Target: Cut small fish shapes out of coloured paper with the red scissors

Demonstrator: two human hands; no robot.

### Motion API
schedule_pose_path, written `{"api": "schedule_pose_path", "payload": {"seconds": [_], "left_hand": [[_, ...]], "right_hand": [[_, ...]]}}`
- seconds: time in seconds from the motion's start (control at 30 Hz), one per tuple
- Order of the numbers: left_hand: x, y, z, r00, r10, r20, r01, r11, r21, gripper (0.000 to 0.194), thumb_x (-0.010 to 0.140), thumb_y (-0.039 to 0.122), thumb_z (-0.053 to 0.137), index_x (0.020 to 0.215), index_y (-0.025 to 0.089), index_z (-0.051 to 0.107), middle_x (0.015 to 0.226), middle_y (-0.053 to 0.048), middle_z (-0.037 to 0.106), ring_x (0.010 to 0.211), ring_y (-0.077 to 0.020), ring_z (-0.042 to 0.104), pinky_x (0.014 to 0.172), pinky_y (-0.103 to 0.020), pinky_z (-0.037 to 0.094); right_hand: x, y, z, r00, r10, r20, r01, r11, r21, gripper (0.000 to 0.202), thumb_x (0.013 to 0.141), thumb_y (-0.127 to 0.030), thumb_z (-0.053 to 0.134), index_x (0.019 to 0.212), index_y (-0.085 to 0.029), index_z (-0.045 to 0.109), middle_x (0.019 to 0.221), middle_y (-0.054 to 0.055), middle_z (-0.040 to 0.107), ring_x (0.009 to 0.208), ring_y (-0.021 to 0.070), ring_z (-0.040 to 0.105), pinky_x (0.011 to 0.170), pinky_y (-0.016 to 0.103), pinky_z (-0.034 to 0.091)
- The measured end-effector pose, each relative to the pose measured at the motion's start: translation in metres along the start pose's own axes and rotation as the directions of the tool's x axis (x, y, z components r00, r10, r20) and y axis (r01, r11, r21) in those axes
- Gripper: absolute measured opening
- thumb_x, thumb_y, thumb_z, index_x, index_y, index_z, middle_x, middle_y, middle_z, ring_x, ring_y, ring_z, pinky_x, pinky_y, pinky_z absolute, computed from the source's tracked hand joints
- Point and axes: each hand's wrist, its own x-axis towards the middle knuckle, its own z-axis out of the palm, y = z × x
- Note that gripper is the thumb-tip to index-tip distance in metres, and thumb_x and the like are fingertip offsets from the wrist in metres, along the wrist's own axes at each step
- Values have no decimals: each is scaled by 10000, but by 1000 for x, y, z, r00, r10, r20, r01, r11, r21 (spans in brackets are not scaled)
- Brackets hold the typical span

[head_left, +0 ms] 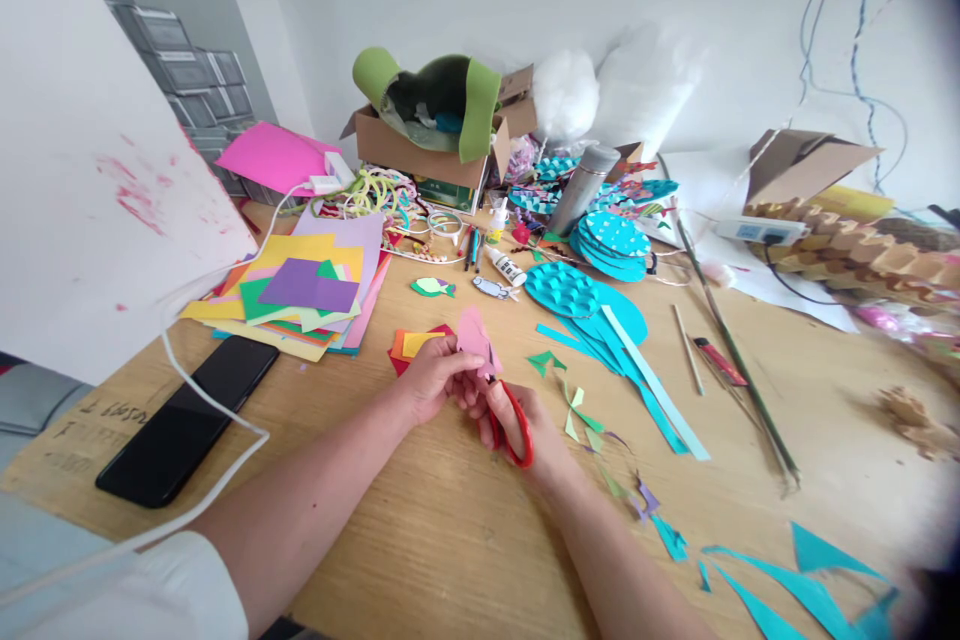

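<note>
The left hand [431, 375] pinches a small pink paper cut-out [476, 338] between thumb and fingers [459, 370], holding it just above the wooden counter [465, 540]. The right hand [525, 425] grips red-handled scissors [514, 423], fingers closed through the loops; the blades meet the lower edge of the pink piece, though whether they are parted cannot be told.

Nearby lie a stack of coloured paper sheets [307, 295], a black phone [187, 420] under a white cable [217, 410], teal paper discs and strips [592, 305], and small green and teal offcuts [581, 415].

Risk assessment: the left fingertips sit very close to the blades, so a hurried closure could nick them. The piece is small and thin; a loose pinch could let it twist and the cut wander off line.
</note>
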Motion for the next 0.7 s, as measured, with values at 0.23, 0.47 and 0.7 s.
{"api": "schedule_pose_path", "payload": {"seconds": [0.23, 0.47, 0.7], "left_hand": [[1, -3, 0, 999, 47, 15, -47, 998, 52, 201, 650, 308, 674, 621, 116, 620, 482, -15, 583, 356, -99, 487, 348, -209, 336], [2, -3, -4, 997, 69, 21, -70, 995, 66, 193, 656, 296, 682, 618, 114, 629, 521, -27, 609, 374, -92, 486, 357, -203, 330], [3, -2, -6, 998, 63, 31, -66, 994, 85, 181, 657, 284, 684, 627, 112, 635, 521, -24, 609, 380, -89, 486, 354, -200, 328]], "right_hand": [[0, 1, -1, 1000, -30, 3, 30, 1000, -4, 687, 732, -811, 472, 706, -138, 607, 455, -7, 501, 363, 83, 404, 367, 217, 284], [-2, 1, -5, 999, -2, 45, 3, 1000, -13, 630, 787, -768, 457, 712, -154, 573, 450, -15, 504, 342, 66, 342, 359, 218, 242], [-4, -2, -6, 999, -8, 48, 11, 998, -57, 643, 785, -778, 444, 702, -153, 566, 460, -11, 509, 360, 68, 355, 367, 218, 253]]}}
